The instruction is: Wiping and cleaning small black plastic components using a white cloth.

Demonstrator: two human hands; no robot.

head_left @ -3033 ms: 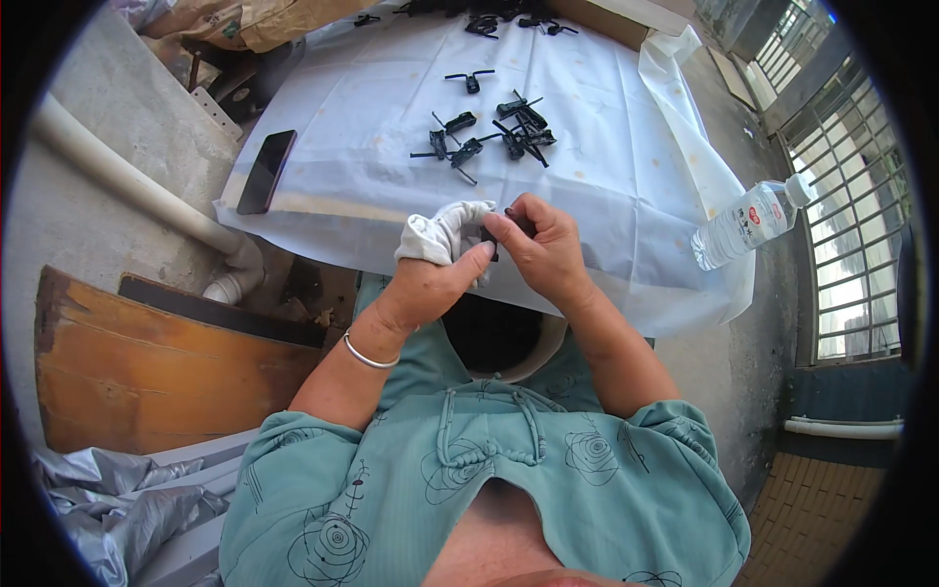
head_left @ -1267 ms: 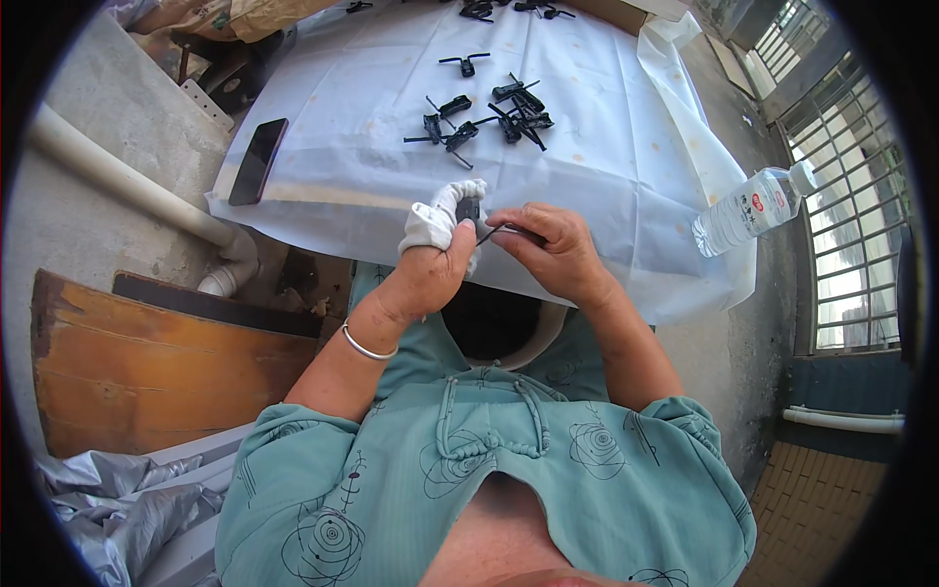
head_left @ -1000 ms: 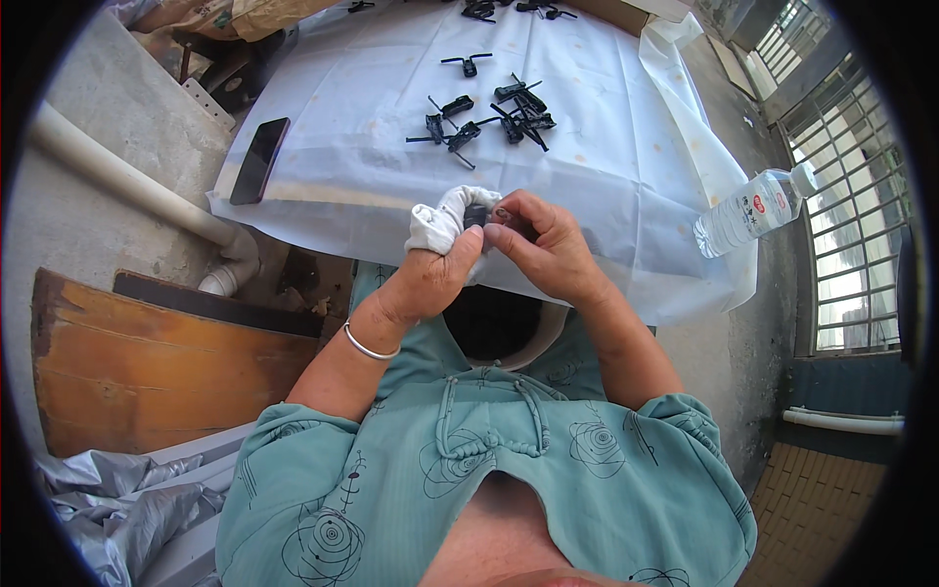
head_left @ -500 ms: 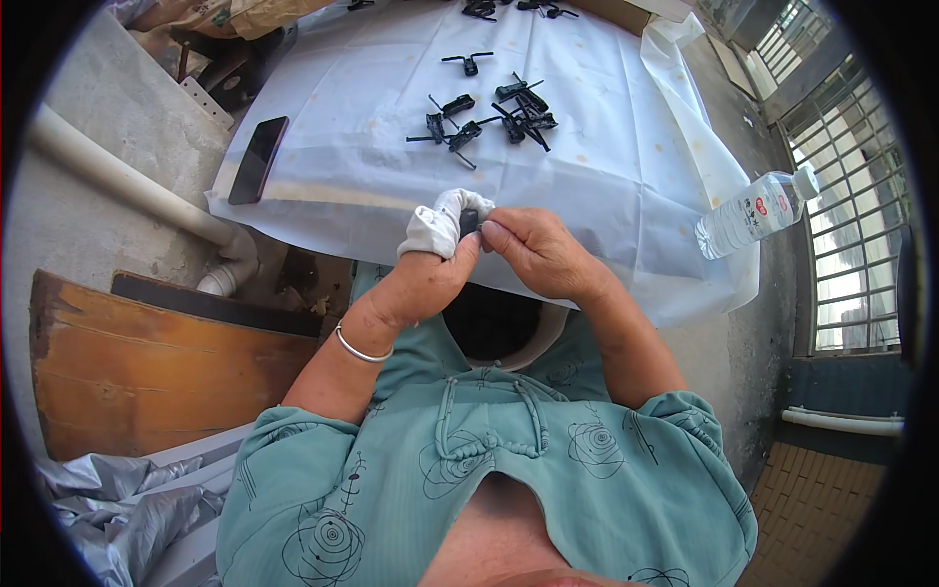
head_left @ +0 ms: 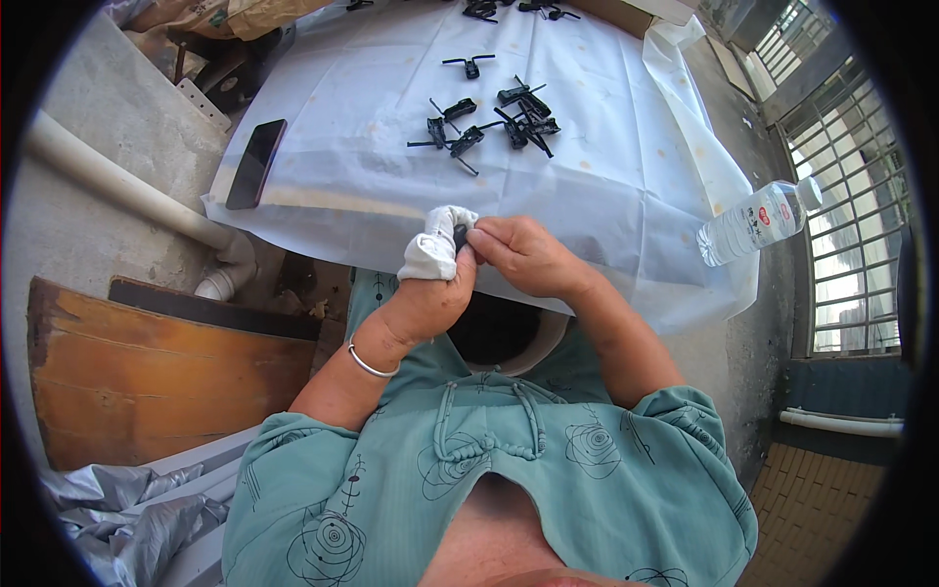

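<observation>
Head view, near to far: person in a teal top w/ rose print, both forearms coming up from the lower edge and meeting just in front of the chest, at the near edge of the tabletop (head_left: 587, 196). Left forearm angled up-right, silver bangle (head_left: 373, 363) on the wrist. Left hand (head_left: 430, 289) curled shut round a white cloth (head_left: 435, 249), cloth bunched over the fingers and sticking up above the fist. Right forearm angled up-left, elbow bent. Right hand (head_left: 523, 256) w/ fingers pressed together, tips pinching a small black part (head_left: 460, 235) against the cloth; only a sliver of the part shows, so shape can't be told. Hands touch each other at the part.

Vs half a sec ago: hands in approx the same spot, right fingertips closed in tighter on the part; 1.3 s ago a thin black arm of the part stuck out btwn the hands, now hidden.

Further out: white plastic sheet (head_left: 372, 137) covers the tabletop, hanging over its near edge. Black phone (head_left: 256, 162) lies flat at the sheet's left edge. Mid-sheet, a loose cluster of black clip-like parts (head_left: 489, 122), well apart from the hands. Clear water bottle (head_left: 753, 221) on its side at the right edge. More black parts at the far edge, too small to make out.
</observation>
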